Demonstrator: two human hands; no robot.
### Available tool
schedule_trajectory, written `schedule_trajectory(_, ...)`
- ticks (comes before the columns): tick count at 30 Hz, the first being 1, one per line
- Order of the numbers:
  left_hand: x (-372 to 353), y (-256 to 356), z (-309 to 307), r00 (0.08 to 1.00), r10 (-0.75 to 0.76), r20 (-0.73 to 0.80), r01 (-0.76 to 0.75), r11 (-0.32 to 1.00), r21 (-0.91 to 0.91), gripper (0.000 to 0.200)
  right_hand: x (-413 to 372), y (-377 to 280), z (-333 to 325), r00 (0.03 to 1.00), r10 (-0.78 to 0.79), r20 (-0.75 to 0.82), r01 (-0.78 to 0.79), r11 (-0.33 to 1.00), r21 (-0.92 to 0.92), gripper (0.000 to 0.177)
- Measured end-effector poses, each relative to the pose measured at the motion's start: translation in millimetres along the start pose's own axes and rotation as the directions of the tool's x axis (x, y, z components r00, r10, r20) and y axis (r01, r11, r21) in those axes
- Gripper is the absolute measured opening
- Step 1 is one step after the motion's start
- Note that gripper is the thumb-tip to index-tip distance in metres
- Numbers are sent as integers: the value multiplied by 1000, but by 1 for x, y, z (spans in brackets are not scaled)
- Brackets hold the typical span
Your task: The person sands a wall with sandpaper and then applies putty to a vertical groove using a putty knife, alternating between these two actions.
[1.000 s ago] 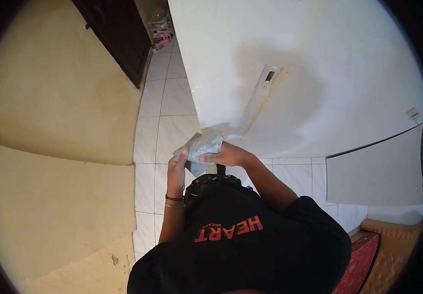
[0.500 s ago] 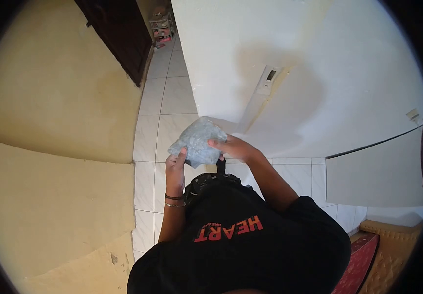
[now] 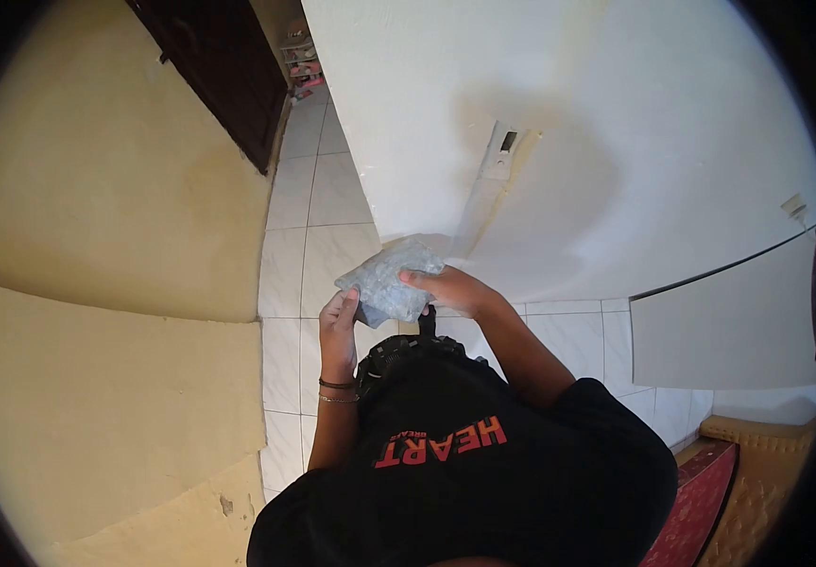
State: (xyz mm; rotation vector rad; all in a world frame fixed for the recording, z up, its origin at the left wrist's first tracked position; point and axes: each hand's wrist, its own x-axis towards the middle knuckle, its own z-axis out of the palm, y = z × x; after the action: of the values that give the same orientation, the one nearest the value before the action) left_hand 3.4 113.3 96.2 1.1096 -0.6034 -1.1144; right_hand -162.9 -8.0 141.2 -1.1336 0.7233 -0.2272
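A folded, creased piece of pale blue-grey cloth [image 3: 394, 277] is held up in front of my body between both hands. Its lower left part shows a smoother, darker blue-grey side. My left hand [image 3: 338, 319] pinches the cloth's left edge, thumb on top. On the right side, my right hand [image 3: 450, 290] grips it with the thumb pressed on the upper face, while the other fingers are mostly hidden beneath. Below the cloth, a black strap-like thing [image 3: 427, 322] hangs near my waist.
A white wall [image 3: 559, 57] with a switch plate [image 3: 502, 146] stands ahead. To the left are a yellowish wall [image 3: 105, 189] and a dark door [image 3: 223, 76]. A small shelf [image 3: 302, 59] stands at the far end of the tiled floor [image 3: 332, 194]. Red-and-tan furniture [image 3: 701, 506] sits lower right.
The cloth's left corner has shifted right and up, showing more of its darker underside by my left thumb. Both hands keep their hold. The view has turned slightly.
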Motion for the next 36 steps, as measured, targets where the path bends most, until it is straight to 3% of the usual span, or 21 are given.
schedule_trajectory(15, -1, 6, 10, 1000, -1, -23, 1, 1000, 3, 31, 2, 6, -2, 1000, 14, 19, -14, 1000, -2, 45)
schedule_trajectory(17, -2, 12, 23, 995, 30, -91, -33, 999, -26, 30, 3, 5, -1, 1000, -8, 27, 8, 1000, -19, 43)
schedule_trajectory(20, -1, 7, 19, 999, 10, -32, -10, 1000, 12, 30, -2, -3, 1, 996, -1, 92, 10, 995, -97, 41)
schedule_trajectory(36, -1, 5, 19, 996, 14, -86, -12, 1000, 17, 27, 0, 6, 7, 991, -50, 122, 57, 997, -58, 33)
